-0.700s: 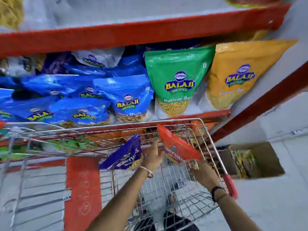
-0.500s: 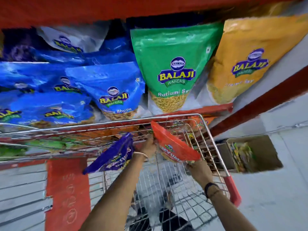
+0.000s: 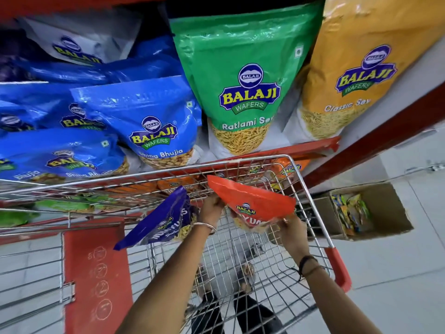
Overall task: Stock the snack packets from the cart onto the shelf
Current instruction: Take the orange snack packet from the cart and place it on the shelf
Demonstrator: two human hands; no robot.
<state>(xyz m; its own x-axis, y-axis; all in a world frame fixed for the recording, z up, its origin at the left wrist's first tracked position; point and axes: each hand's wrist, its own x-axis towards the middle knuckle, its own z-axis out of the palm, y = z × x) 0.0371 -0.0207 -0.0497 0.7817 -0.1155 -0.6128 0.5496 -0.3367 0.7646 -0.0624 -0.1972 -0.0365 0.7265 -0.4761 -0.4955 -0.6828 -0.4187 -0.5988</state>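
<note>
Over the wire cart (image 3: 301, 189), my left hand (image 3: 210, 209) grips a purple snack packet (image 3: 163, 220) that hangs to its left, and its fingertips reach the left edge of an orange-red packet (image 3: 250, 201). My right hand (image 3: 292, 231) holds that orange-red packet by its lower right end, tilted. Both packets hover just inside the cart's far rim. Beyond the rim, the red-edged shelf (image 3: 313, 148) carries blue packets (image 3: 154, 121), a green packet (image 3: 245, 75) and a yellow packet (image 3: 361, 68).
More orange packets (image 3: 286, 168) and green packets (image 3: 65, 204) lie on a lower shelf behind the cart's wires. An open cardboard box (image 3: 382, 203) of small sachets sits on the floor at the right. The cart's red handle (image 3: 338, 268) is by my right forearm.
The view has closed in on the shelf, whose packets now fill the upper frame. Both hands still hold their packets over the cart, slightly nearer the far rim.
</note>
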